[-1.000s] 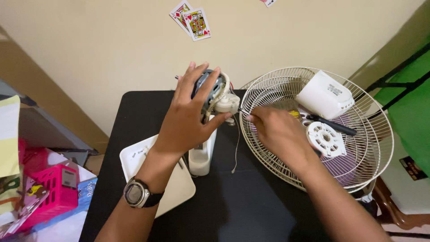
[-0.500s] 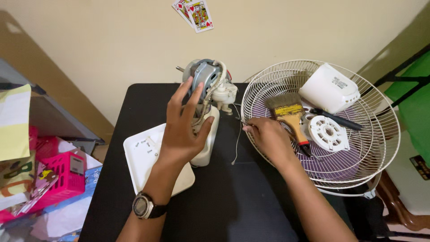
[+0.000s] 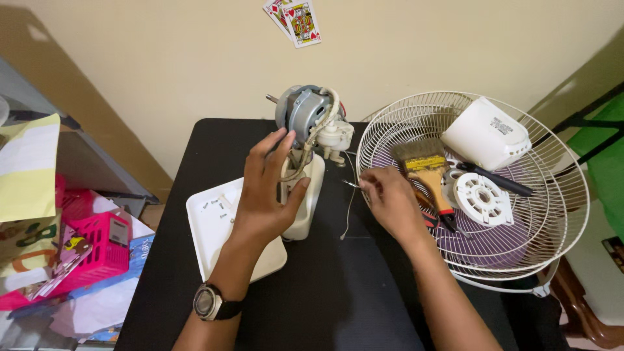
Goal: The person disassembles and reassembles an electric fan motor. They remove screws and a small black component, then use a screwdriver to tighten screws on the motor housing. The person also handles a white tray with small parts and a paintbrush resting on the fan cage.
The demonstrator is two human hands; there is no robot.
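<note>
grey label on pink basket (image 3: pixel 119 229)

Upper right, a white wire fan guard (image 3: pixel 390 130) cradles a paintbrush (image 3: pixel 424 169), a white motor cover (image 3: pixel 484 133) and a round white disc (image 3: pixel 481 198). Playing cards (image 3: pixel 296 19) up top; pink basket (image 3: pixel 97 250) lower left.
</note>
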